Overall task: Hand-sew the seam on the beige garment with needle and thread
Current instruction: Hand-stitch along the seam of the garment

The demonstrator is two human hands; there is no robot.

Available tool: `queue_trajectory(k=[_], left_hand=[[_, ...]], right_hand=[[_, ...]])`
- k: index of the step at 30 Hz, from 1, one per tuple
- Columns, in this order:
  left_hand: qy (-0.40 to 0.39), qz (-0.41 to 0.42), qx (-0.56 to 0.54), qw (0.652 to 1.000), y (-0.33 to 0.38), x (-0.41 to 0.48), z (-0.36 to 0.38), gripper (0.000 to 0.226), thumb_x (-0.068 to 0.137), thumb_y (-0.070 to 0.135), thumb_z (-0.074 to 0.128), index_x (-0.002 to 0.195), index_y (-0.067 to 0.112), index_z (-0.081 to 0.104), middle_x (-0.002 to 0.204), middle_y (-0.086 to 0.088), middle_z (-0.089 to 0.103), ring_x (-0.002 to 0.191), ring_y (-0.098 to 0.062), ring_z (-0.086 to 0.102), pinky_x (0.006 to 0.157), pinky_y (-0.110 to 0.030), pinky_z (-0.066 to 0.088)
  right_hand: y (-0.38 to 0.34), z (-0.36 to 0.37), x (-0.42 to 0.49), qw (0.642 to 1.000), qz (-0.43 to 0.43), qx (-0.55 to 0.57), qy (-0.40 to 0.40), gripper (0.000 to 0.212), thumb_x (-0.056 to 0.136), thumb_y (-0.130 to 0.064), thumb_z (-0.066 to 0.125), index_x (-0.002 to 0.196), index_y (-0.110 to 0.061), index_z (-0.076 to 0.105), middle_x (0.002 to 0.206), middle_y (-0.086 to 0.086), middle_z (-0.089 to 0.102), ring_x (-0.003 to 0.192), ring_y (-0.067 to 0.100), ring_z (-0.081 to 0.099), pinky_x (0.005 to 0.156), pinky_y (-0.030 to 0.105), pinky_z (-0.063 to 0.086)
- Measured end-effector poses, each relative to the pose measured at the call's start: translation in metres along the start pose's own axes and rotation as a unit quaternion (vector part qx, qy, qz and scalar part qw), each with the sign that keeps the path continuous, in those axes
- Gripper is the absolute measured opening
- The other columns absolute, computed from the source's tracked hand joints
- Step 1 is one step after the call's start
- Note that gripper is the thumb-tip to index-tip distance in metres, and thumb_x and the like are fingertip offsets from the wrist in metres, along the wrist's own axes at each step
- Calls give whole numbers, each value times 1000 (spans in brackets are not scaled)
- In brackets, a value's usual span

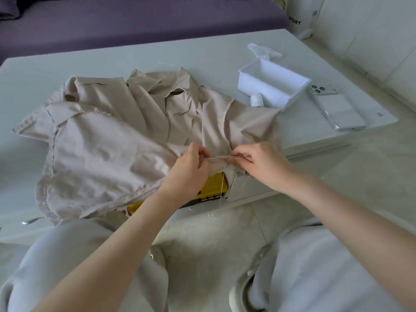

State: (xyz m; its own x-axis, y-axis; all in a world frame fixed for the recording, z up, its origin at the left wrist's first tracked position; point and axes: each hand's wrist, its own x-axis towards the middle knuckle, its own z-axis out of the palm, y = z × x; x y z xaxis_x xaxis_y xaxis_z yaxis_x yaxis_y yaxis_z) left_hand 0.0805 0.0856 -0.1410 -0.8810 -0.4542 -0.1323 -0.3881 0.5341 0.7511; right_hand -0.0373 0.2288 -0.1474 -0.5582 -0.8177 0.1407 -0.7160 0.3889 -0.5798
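The beige garment lies crumpled on the white table, its near edge hanging over the front. At that near edge my left hand pinches one end of a pale thread. My right hand pinches the other end, so a short length runs taut between the two hands just above the cloth. A loose tail of thread hangs down below them. The needle is too small to make out.
A white open box stands at the back right with a white thread spool in front of it. A phone lies face down to the right. A yellow object shows under the garment's edge. My knees are below.
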Motion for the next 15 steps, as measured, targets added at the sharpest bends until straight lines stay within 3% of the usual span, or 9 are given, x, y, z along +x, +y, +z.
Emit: queue_trajectory(k=[4,7,10,12,15], left_hand=[[-9,0,22,1000,5,3,3,19,94,35,48,100,20,58,80,9,56,75,-13,54,68,-32,47],[14,-10,24,1000,6,6,5,29,89,50,56,81,21,57,67,8,54,59,-9,48,56,-28,37],[38,-5,28,999,6,8,5,28,89,43,58,81,16,60,64,6,53,53,-9,45,49,-23,35],[48,0,17,999,5,9,5,21,91,34,58,82,15,60,67,5,54,56,-9,46,49,-19,36],[57,0,-26,998,4,11,6,14,91,25,58,85,13,62,72,5,58,62,-8,49,51,-11,37]], right_hand=[[1,2,1,1000,8,15,12,22,90,-32,59,86,-14,71,60,-4,62,54,12,59,54,33,47],[0,4,6,999,15,11,32,20,91,-31,59,89,-15,71,64,-5,64,56,11,61,55,28,48],[-1,8,6,998,16,2,65,20,91,-30,59,94,-11,67,65,-11,58,58,5,56,57,30,47],[-7,11,3,994,34,0,101,28,95,-29,54,111,-7,56,83,-8,58,72,7,56,68,28,43],[-15,12,-4,987,68,38,138,34,101,-20,35,126,0,43,120,10,53,106,19,51,82,13,31]])
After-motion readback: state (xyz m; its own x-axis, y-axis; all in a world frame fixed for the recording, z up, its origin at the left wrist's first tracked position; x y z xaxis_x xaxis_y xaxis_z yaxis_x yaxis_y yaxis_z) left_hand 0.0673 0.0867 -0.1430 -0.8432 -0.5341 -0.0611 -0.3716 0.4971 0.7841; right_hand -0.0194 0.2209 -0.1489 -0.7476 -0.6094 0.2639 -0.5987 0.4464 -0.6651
